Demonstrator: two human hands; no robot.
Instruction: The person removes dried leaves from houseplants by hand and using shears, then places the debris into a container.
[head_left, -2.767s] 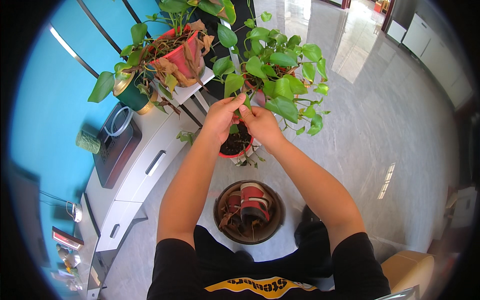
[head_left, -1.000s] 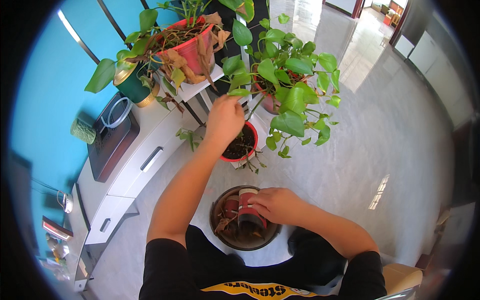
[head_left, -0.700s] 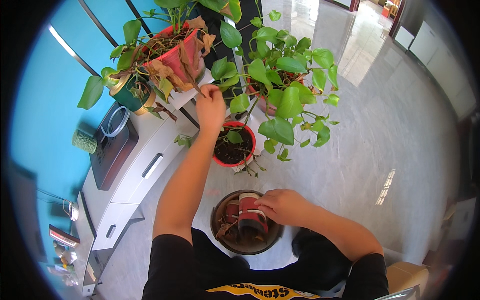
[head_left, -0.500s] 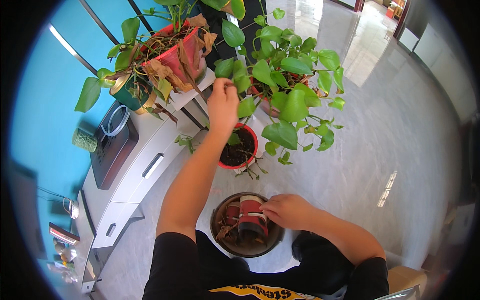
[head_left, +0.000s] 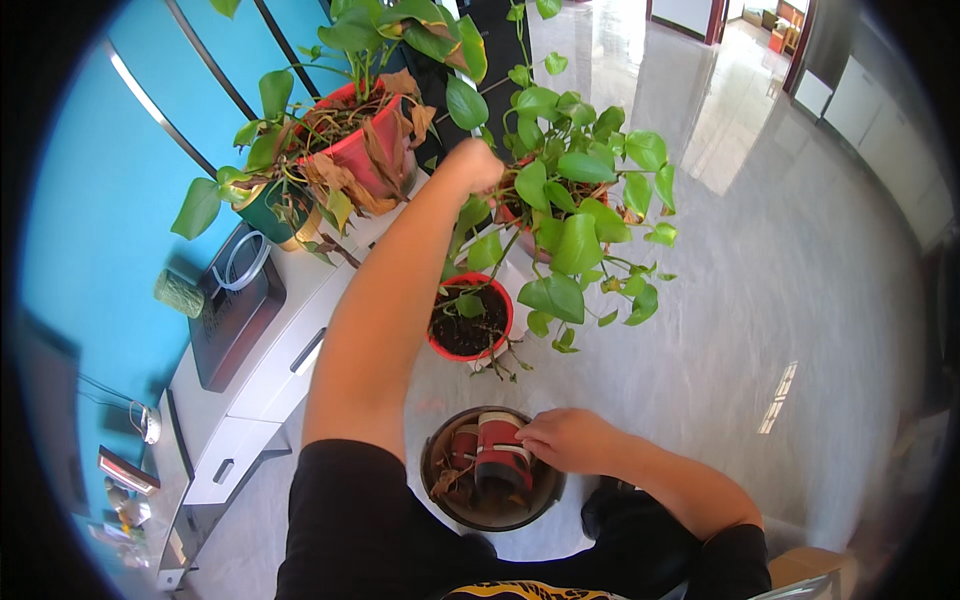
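My left hand (head_left: 474, 168) reaches far forward to the near left side of a leafy green potted plant (head_left: 575, 215). Its fingers are curled closed among the stems, and what they grip is hidden. Close to my body, my right hand (head_left: 570, 440) hovers at the right of a round brown bin (head_left: 440, 500). Those fingers are pinched together beside a red item with white and black parts (head_left: 503, 445) that lies in the bin; whether they hold anything I cannot make out. Dry brown leaves (head_left: 450, 485) lie in the bin too.
A red-rimmed pot of dark soil (head_left: 472, 325) stands below my left forearm. Further left, a red pot with withered leaves (head_left: 365, 150) sits by a white cabinet (head_left: 250, 385), which bears a dark box (head_left: 235, 335) and a green roll (head_left: 180, 293). Grey shiny floor (head_left: 700, 350) extends right.
My left hand has moved forward and slightly right, deeper toward the leafy plant. My right hand stays beside the bin. The whole view has shifted a little.
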